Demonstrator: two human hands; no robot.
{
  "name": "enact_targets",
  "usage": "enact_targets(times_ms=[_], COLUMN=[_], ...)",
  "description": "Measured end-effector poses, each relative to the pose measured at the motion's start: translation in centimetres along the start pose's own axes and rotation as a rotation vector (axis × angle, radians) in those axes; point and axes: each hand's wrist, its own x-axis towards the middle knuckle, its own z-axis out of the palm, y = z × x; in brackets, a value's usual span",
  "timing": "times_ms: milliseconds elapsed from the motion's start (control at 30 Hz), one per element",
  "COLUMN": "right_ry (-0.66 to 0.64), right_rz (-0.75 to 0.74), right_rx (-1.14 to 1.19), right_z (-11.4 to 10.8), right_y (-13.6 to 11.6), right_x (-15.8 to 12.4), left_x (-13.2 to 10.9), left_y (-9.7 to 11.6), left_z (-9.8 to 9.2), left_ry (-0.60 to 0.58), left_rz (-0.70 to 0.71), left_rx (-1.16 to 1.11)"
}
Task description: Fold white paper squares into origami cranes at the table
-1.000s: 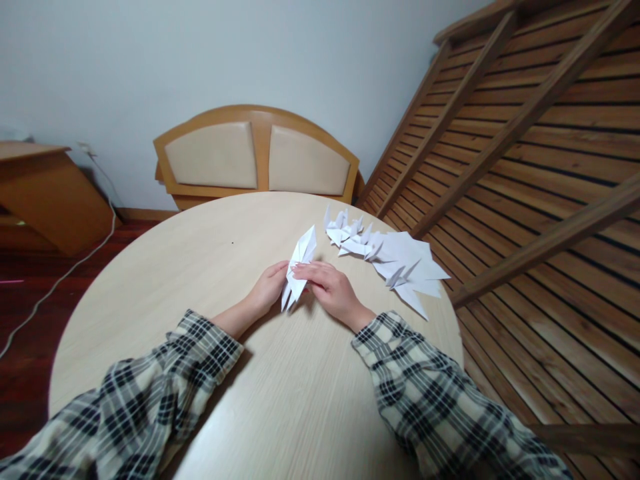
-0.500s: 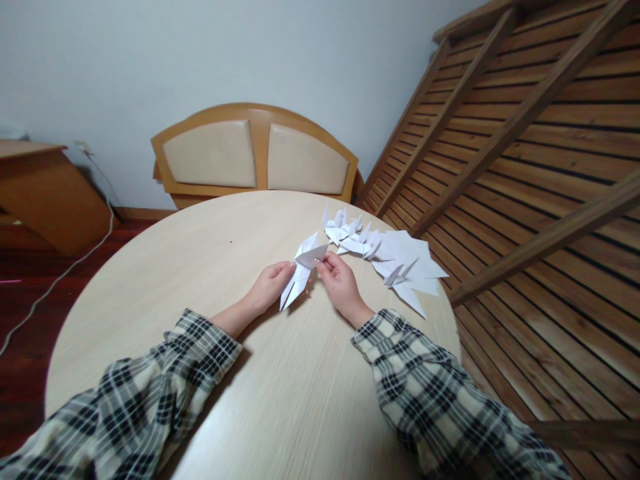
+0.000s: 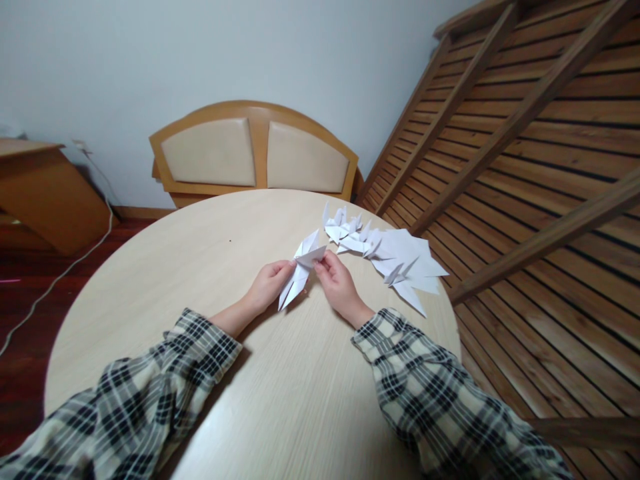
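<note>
A partly folded white origami paper (image 3: 294, 285) is held just above the table between both hands. It has long pointed ends, one split in two toward me, and a flap raised on the right. My left hand (image 3: 270, 285) is closed on its left edge, thumb on top. With thumb and fingers, my right hand (image 3: 339, 283) pinches the raised flap on the right side. The fingers under the paper are hidden. Beyond my right hand stand several folded paper cranes (image 3: 345, 227), white and close together, and one more crane (image 3: 400, 275) sits nearer.
White paper sheets (image 3: 417, 257) lie fanned out under some cranes at the right of the round wooden table (image 3: 150, 293). A wooden slatted frame (image 3: 530, 220) leans along the table's right side. Behind the table stands a padded headboard (image 3: 210, 153). A cable (image 3: 75, 267) runs over the floor at left.
Both hands keep their hold on the folded paper. The raised flap has shifted very slightly left and down; the cranes and sheets stay in place.
</note>
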Motion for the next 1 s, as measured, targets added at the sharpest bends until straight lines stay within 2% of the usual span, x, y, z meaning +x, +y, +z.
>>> enact_targets(times_ms=[367,600,1000], right_ry=[-0.009,-0.049,-0.266], right_rz=[-0.005,-0.031,-0.349], right_rx=[-0.004,-0.061,-0.346], right_z=[0.1,0.0,-0.6], right_y=[-0.2,-0.8,-1.5], right_x=[-0.1,-0.2,-0.3], left_x=[0.2,0.0,0.8], left_y=[0.1,0.3,-0.8], left_z=[0.1,0.2,-0.1], left_ry=[0.103,0.145,0.151], left_rz=[0.063,0.054,0.060], left_rx=[0.196,0.153,-0.082])
